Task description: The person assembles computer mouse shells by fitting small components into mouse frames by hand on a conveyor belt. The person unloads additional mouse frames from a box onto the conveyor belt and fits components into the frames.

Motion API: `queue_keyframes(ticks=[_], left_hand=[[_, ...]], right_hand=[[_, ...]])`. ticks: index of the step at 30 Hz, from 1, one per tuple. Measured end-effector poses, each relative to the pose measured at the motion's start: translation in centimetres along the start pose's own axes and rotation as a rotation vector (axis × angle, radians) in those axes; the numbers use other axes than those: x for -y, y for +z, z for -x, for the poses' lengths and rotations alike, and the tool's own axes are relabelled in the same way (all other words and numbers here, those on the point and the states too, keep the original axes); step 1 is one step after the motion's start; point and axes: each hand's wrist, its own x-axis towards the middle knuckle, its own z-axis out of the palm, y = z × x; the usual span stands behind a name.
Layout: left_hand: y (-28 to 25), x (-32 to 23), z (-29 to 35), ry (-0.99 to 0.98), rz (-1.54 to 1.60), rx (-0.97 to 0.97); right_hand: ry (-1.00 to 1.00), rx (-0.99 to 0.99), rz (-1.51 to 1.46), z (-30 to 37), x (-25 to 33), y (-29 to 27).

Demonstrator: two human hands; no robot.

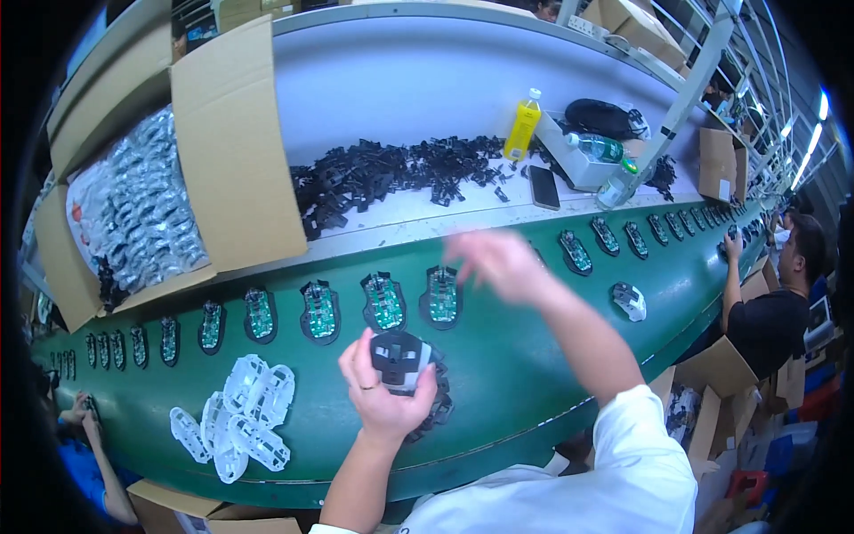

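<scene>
My left hand [391,392] is wrapped round a black and pale grey computer mouse shell [398,359], held above the near side of the green belt. My right hand [503,265] is smeared by motion and reaches over the belt. Close to its fingers lies a mouse base with a green circuit board [441,298]; whether they touch it, or hold anything, is unclear. Another such mouse base [384,303] sits just left of it. Partly hidden behind my left hand is a small heap of black parts [441,405].
White plastic shells [258,392] are piled at the left on the green belt [525,383]. A lone mouse [629,301] rests at the right. Beyond the belt, black clips [382,173], a yellow bottle [522,126] and a phone [543,188] lie near an open carton [236,151]. Co-workers sit at both ends.
</scene>
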Motion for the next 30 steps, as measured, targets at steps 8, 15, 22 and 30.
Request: queue_keyframes(ticks=[8,15,22,30], left_hand=[[1.3,2.5,-0.6,0.145,-0.007,-0.136],[-0.2,2.2,1.5,-0.088,0.511,-0.078],[0.2,3.5,0.7,-0.748,1.819,0.158],[1.7,1.6,1.4,-0.760,1.494,0.352]], right_hand=[[0.520,-0.173,1.199,-12.5,-19.2,-14.9],[-0.002,-0.566,1.031,-10.4,-15.9,-7.1],[-0.184,-0.301,-0.141,4.6,-2.1,5.0],[-0.458,-0.306,0.173,11.9,-0.2,9.9]])
